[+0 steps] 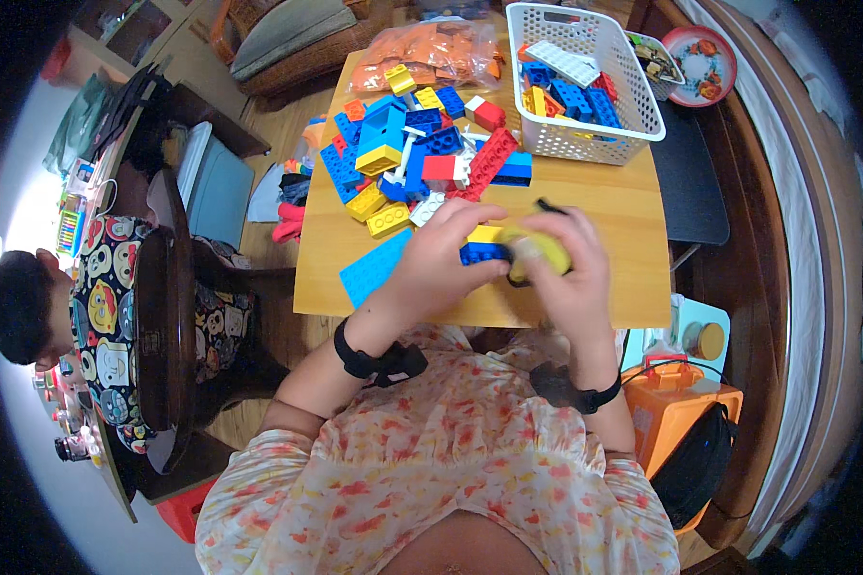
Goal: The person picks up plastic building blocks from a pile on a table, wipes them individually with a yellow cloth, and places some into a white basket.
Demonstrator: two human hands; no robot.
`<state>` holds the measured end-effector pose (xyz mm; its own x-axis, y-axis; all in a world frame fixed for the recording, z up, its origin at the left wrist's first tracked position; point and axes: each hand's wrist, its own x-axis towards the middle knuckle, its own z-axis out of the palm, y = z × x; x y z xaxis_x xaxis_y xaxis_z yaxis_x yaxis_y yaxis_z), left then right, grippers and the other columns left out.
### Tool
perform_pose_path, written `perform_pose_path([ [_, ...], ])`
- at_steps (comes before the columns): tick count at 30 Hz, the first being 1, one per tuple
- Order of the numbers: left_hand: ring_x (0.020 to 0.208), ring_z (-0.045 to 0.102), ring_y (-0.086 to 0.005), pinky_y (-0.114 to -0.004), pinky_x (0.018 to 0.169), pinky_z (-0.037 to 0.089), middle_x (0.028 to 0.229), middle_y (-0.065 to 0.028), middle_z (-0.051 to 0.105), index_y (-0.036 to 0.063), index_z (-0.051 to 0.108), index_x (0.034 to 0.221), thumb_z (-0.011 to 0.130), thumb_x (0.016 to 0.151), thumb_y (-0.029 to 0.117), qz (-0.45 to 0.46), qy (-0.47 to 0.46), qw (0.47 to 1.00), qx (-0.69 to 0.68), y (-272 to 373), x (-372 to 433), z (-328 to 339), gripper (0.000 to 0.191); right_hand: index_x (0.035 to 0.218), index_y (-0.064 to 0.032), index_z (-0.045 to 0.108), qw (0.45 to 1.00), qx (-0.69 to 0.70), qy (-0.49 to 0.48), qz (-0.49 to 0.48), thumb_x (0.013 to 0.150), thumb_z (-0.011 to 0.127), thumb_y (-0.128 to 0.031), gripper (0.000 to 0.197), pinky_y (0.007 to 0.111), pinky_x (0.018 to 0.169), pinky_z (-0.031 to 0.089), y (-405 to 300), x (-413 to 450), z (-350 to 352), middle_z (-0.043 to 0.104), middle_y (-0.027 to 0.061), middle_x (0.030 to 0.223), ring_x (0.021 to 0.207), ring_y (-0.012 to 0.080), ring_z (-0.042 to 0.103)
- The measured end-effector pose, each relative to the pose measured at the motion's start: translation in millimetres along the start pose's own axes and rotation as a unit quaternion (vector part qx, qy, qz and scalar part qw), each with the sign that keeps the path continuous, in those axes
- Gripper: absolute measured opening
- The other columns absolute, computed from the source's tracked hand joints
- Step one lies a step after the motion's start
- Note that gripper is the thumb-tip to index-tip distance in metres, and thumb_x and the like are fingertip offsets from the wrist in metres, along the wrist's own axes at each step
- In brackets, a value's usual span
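Observation:
My left hand (pixel 442 259) grips the left end of a dark blue toy brick (pixel 483 252), with a yellow brick (pixel 483 234) on top of it. Against the right end of these, my right hand (pixel 564 262) holds a blurred yellow-green toy piece (pixel 544 251) with black parts; its exact kind cannot be told. A light blue studded plate (pixel 375 267) lies on the wooden table beside my left wrist. Just beyond the hands is a pile of loose toy bricks, among them a yellow brick (pixel 388 219), a red brick (pixel 490 164) and a blue-and-yellow block (pixel 382 136).
A white perforated basket (pixel 586 136) with bricks stands at the table's far right. A clear bag of orange pieces (pixel 431 54) lies at the far edge. On the left, another person (pixel 108 309) sits on a dark chair. An orange case (pixel 679 417) stands right of me.

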<state>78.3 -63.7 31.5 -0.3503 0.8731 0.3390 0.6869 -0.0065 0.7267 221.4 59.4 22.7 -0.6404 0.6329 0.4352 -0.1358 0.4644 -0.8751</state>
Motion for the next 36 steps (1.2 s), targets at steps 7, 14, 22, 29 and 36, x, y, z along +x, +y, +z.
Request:
perform_pose_path([
  [7, 0.101, 0.060, -0.0273, -0.037, 0.089, 0.048, 0.106, -0.0122, 0.062, 0.0034, 0.066, 0.110, 0.080, 0.072, 0.009, 0.018, 0.020, 1.000, 0.003, -2, -3, 0, 0.041, 0.100, -0.0121, 0.072, 0.990, -0.124, -0.065, -0.021, 0.080, 0.076, -0.018, 0.021, 0.039, 0.080, 0.052, 6, 1, -6, 0.063, 0.0143, 0.100, 0.094, 0.0331, 0.064],
  [14, 0.092, 0.058, -0.0100, -0.027, 0.083, 0.048, 0.114, -0.0044, 0.060, 0.0032, 0.060, 0.122, 0.053, 0.101, 0.026, -0.216, 0.058, 0.943, -0.248, -6, -4, 2, 0.033, 0.098, -0.0069, 0.070, 0.998, -0.058, 0.021, 0.020, 0.081, 0.076, -0.013, 0.019, 0.038, 0.082, 0.051, 6, -1, -3, 0.064, 0.0127, 0.097, 0.092, 0.0314, 0.064],
  [22, 0.112, 0.056, -0.0131, -0.027, 0.096, 0.046, 0.125, -0.0084, 0.057, 0.0004, 0.042, 0.140, 0.050, 0.102, 0.023, -0.245, -0.055, 0.837, -0.486, -15, -14, 13, 0.045, 0.098, -0.0056, 0.069, 0.998, -0.054, 0.031, -0.010, 0.081, 0.076, -0.010, 0.019, 0.037, 0.080, 0.050, 13, -3, 17, 0.064, 0.0127, 0.096, 0.092, 0.0305, 0.062],
  [29, 0.124, 0.049, -0.0170, -0.030, 0.104, 0.040, 0.139, -0.0113, 0.048, 0.0001, 0.033, 0.148, 0.052, 0.098, 0.014, -0.193, 0.028, 0.847, -0.494, -11, -10, 15, 0.055, 0.099, -0.0039, 0.065, 0.997, -0.010, 0.063, 0.040, 0.084, 0.074, -0.011, 0.019, 0.036, 0.079, 0.049, 15, -6, 31, 0.063, 0.0134, 0.095, 0.090, 0.0301, 0.062],
  [36, 0.120, 0.049, -0.0150, -0.029, 0.103, 0.038, 0.139, -0.0085, 0.048, 0.0007, 0.031, 0.150, 0.046, 0.100, 0.011, -0.167, 0.101, 0.824, -0.532, 3, -6, 20, 0.053, 0.100, -0.0030, 0.064, 0.999, -0.022, 0.047, 0.012, 0.084, 0.073, -0.011, 0.020, 0.036, 0.079, 0.050, 5, -10, 38, 0.063, 0.0143, 0.095, 0.090, 0.0299, 0.063],
])
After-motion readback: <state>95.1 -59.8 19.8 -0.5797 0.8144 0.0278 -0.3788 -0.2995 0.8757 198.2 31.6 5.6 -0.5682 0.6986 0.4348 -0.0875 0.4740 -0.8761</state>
